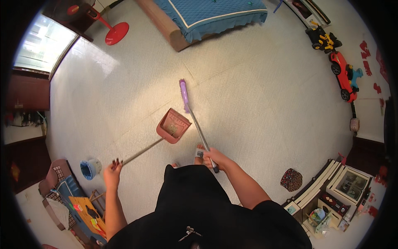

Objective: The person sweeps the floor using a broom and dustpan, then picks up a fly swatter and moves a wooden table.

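Note:
My left hand (112,171) grips the end of a long-handled pinkish-red dustpan (162,129), some of its fingers pointing up beside the handle. The pan rests on the floor in front of me, with a small amount of pale debris (172,128) inside. In my right hand (214,158) is the grey metal handle of a broom (197,128), with the dark end of the stick sticking out below my fist. The broom's purple head (183,92) lies on the floor just beyond the pan's right side, apart from it.
A bed with a blue quilted cover (219,18) stands ahead, a red-based fan (117,34) at far left. Toy vehicles (342,76) line the right wall. Near my left hand is a blue-lined bin (90,169); a round patterned mat (291,180) lies to the right, beside cabinets (348,186).

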The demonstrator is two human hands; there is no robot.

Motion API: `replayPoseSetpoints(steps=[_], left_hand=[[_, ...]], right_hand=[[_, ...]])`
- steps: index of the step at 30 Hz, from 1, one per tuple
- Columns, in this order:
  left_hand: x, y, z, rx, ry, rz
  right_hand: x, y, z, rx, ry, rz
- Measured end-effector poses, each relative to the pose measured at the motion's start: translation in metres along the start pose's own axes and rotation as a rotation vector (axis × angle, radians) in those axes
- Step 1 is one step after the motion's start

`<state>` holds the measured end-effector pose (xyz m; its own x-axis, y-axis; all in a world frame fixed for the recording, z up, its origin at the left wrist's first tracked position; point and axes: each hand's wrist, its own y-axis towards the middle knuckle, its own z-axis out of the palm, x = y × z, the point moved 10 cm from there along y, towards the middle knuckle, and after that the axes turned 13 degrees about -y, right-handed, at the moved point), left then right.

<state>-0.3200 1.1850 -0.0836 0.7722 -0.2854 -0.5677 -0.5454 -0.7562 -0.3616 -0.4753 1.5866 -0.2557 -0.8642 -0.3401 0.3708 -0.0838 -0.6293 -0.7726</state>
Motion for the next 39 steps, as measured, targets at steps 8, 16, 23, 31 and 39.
replayPoseSetpoints(steps=[8,16,23,31,39], left_hand=[[0.043,-0.046,-0.022,-0.141,-0.204,-0.273],[0.058,-0.025,-0.024,-0.177,-0.302,-0.373],[-0.004,0.068,-0.002,-0.051,-0.358,-0.232],[-0.062,0.14,0.02,-0.101,-0.254,-0.117],[-0.157,0.136,0.055,-0.1,-0.274,-0.293]], right_hand=[[0.119,0.136,0.053,0.467,0.755,-0.022],[0.175,0.161,-0.097,0.044,1.449,-0.142],[0.18,0.029,-0.258,-0.064,1.418,-0.209],[0.184,0.007,-0.149,-0.185,0.805,-0.119],[0.28,0.092,-0.191,0.252,1.255,-0.14]])
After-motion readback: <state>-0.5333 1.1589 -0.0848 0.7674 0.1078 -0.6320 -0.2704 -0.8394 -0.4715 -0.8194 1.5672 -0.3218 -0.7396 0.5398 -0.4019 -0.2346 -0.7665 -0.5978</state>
